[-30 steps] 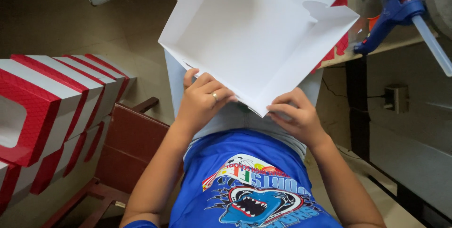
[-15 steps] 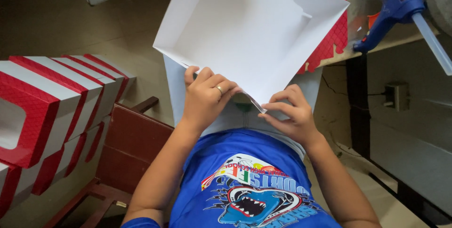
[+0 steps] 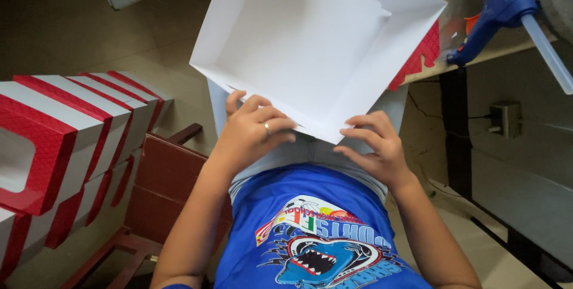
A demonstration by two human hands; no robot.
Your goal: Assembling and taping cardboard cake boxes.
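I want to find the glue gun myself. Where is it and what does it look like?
Look at the wooden table edge in the top right corner, past the big white cardboard box that both hands fold. The glue gun lies there, beside the box's red patterned flap. It is the only bright blue thing on the table, with a pale glue stick poking out.

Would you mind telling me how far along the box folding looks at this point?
Done: a stack of finished red-and-white boxes stands to the person's left, and the white cardboard box in hand already has walls raised along its left and near sides. In hand: the left hand and right hand press its near edge over the lap. Left: the right-side flap with its curved tab still lies open.
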